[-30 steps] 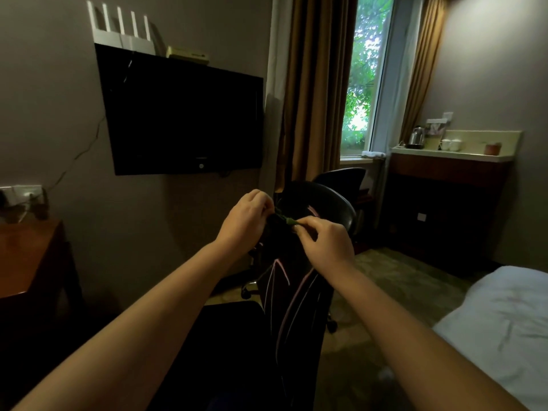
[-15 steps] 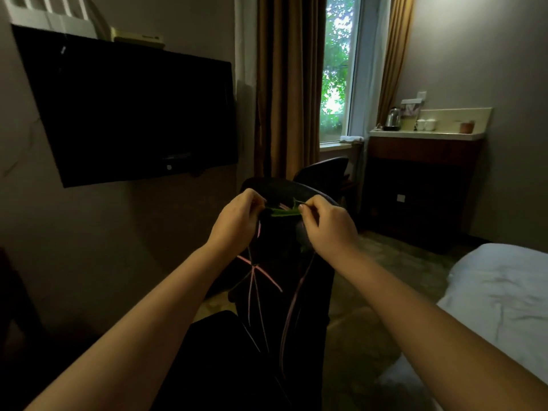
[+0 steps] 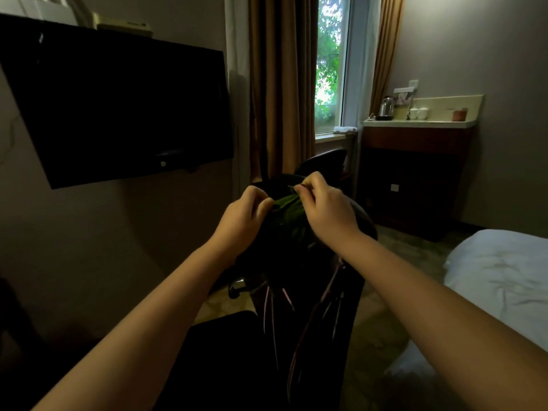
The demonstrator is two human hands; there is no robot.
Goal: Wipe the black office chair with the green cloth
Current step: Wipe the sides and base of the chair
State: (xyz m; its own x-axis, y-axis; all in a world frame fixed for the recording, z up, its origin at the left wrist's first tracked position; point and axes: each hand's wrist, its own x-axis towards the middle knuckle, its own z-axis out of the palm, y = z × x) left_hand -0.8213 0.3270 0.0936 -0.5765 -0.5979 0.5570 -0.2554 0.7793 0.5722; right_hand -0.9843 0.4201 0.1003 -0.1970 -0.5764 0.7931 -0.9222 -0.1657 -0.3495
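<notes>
Green cloth [image 3: 289,207] hangs at the centre of the head view, stretched between both hands just over the top of the black office chair [image 3: 308,286], whose dark backrest with thin pink lines runs down toward six o'clock; in the gloom I cannot tell whether cloth and chair touch. A second dark chair back [image 3: 326,161] pokes up right behind the hands at twelve o'clock. A wall-mounted television [image 3: 118,108] fills ten o'clock, brown curtains [image 3: 281,84] hang at twelve, and a window [image 3: 329,60] showing green leaves sits just to their right. At two o'clock a pale counter [image 3: 421,123] on a dark wood cabinet carries a kettle [image 3: 386,107] and white cups [image 3: 418,113]. A white bed [image 3: 504,277] lies at four o'clock, with patterned floor [image 3: 385,315] between it and the chair. The room is dim, with grey walls. Both bare forearms reach in from the lower corners. The left hand [image 3: 246,221] pinches the cloth's left edge with curled fingers; the right hand [image 3: 329,212], knuckles up, pinches its upper right edge.
</notes>
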